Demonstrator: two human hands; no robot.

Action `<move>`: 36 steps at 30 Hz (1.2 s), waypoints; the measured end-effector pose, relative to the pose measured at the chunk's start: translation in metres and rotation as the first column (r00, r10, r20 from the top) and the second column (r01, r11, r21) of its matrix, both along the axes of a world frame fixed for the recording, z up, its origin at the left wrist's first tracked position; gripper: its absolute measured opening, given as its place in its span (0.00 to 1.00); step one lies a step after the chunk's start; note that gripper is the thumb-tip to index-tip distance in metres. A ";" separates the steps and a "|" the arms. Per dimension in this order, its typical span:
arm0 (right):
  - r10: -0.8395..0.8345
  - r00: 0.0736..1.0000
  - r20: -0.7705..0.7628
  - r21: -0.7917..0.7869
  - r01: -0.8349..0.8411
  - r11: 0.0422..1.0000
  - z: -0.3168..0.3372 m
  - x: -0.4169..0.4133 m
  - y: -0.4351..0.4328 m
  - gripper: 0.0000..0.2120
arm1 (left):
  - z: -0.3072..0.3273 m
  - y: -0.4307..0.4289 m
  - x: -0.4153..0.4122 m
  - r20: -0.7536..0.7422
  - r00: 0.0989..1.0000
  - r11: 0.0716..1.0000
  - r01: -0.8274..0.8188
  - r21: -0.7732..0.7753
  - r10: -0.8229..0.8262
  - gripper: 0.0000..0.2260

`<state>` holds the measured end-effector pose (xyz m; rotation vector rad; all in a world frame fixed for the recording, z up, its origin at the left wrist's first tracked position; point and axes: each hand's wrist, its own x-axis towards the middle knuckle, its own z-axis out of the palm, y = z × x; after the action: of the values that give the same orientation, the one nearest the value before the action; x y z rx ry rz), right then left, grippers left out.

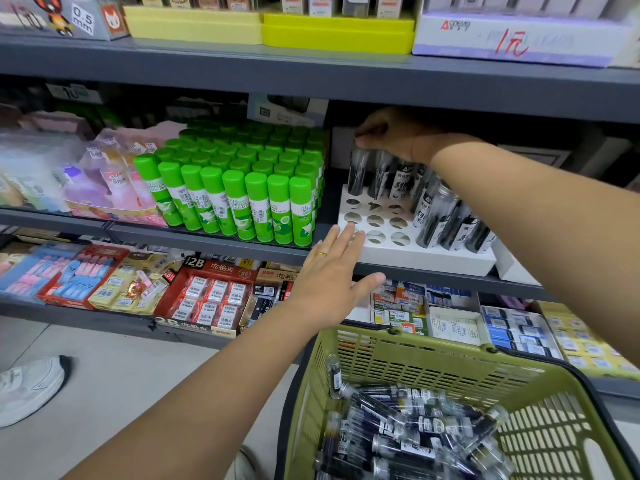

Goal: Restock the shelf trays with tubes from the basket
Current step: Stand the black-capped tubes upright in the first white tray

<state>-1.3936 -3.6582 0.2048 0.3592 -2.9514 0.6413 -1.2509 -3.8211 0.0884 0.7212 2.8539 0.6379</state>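
A white shelf tray (433, 256) with round holes stands on the middle shelf, right of centre. Several clear tubes with dark contents (446, 216) stand in its back and right rows; the front left holes are bare. My right hand (391, 133) reaches under the upper shelf and pinches the cap of a tube (358, 171) at the tray's back left corner. My left hand (332, 271), fingers straight, rests its fingertips on the tray's front left corner. A green basket (408, 358) at the bottom right holds several loose tubes (408, 431).
Green glue sticks (242, 188) fill the shelf left of the tray. Eraser boxes (207, 296) and small cartons (512, 327) lie on the lower shelf. The upper shelf edge (346, 81) hangs close above my right hand. A white shoe (27, 386) stands on the floor at left.
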 end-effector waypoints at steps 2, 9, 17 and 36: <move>-0.047 0.999 -0.019 0.032 0.048 0.998 0.001 0.008 -0.004 0.18 | -0.002 -0.003 0.003 -0.011 1.000 0.999 0.010 0.049 -0.009 0.32; 0.066 0.905 -0.420 -0.184 -0.155 0.971 -0.041 0.146 -0.023 0.19 | -0.042 -0.028 0.050 -0.136 0.980 0.952 -0.101 0.288 0.145 0.23; 0.014 0.705 0.709 0.101 -0.121 0.988 -0.275 0.290 0.032 0.37 | -0.132 -0.041 0.116 0.262 0.911 0.936 -0.345 0.065 0.318 0.35; 0.013 0.668 0.744 -0.426 0.459 0.780 -0.301 0.306 0.039 0.23 | -0.143 -0.035 0.116 -0.027 0.931 0.932 -0.364 -0.011 0.363 0.33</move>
<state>-1.0876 -3.6191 -0.0964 -0.4615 -3.0756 1.9741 -1.1354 -3.8558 -0.0549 0.1931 3.0368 0.6511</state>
